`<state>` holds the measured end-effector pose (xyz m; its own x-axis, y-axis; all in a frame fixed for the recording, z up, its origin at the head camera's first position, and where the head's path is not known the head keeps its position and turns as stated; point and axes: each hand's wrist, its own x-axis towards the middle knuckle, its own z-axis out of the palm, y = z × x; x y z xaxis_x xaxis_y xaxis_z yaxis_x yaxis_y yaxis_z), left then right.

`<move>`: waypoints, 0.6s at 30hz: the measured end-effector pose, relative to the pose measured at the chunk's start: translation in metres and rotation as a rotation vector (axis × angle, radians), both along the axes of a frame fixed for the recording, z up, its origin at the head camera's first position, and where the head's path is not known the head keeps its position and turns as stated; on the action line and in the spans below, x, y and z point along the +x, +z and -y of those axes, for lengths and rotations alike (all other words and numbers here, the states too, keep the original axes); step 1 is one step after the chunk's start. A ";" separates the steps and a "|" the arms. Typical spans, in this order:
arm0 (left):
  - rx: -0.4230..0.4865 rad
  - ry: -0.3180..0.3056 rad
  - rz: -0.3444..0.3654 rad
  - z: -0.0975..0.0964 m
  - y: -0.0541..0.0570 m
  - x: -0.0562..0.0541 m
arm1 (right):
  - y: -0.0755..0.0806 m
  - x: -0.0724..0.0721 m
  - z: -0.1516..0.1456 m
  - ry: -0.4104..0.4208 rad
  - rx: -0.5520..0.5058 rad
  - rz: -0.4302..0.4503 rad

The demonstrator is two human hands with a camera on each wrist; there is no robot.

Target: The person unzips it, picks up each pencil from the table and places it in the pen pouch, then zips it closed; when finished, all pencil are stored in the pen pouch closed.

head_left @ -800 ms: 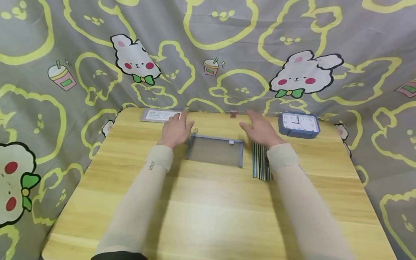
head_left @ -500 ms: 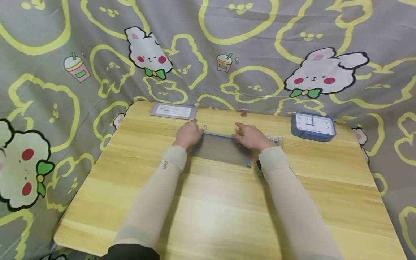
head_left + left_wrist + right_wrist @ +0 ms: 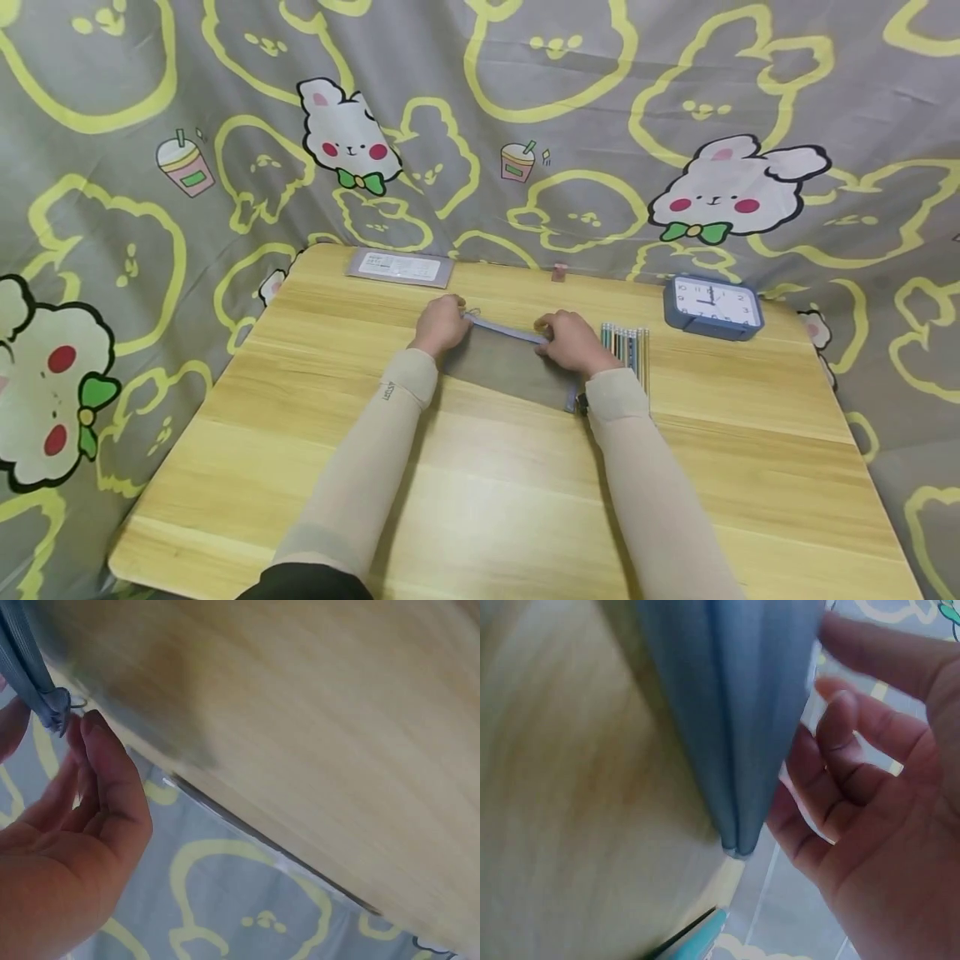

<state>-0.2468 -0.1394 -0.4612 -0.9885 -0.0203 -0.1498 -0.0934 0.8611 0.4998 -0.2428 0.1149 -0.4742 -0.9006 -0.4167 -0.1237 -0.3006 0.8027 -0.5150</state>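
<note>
A flat grey mesh zip pouch [image 3: 506, 367] with blue edging lies mid-table, its far edge raised. At its far left corner, my left hand [image 3: 440, 323] pinches the end of the blue edging, beside a small metal ring [image 3: 79, 703]. Farther right along the same edge, my right hand [image 3: 572, 342] grips the pouch between thumb and curled fingers. The right wrist view shows the blue zip edge [image 3: 735, 727] close up against that thumb. Just right of the right hand lies a row of pencils [image 3: 624, 340], partly hidden by the sleeve.
A blue alarm clock [image 3: 712, 307] stands at the back right of the wooden table [image 3: 465, 508]. At the back left lies a flat grey packet [image 3: 400, 267] with a white label. A small reddish piece [image 3: 558, 272] sits at the back edge, before a patterned curtain [image 3: 450, 50].
Both hands have come down and closer together, from beyond the pouch onto its far edge. They have taken hold of that edge and raised it.
</note>
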 end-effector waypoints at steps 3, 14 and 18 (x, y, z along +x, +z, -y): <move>0.053 0.010 0.022 0.003 -0.001 -0.002 | -0.003 -0.002 -0.001 -0.022 -0.036 0.036; 0.431 -0.097 -0.072 0.027 0.036 0.034 | 0.020 0.020 0.007 -0.068 -0.295 -0.005; 0.456 -0.252 -0.198 0.016 0.068 0.043 | 0.057 0.035 0.011 -0.058 -0.447 -0.142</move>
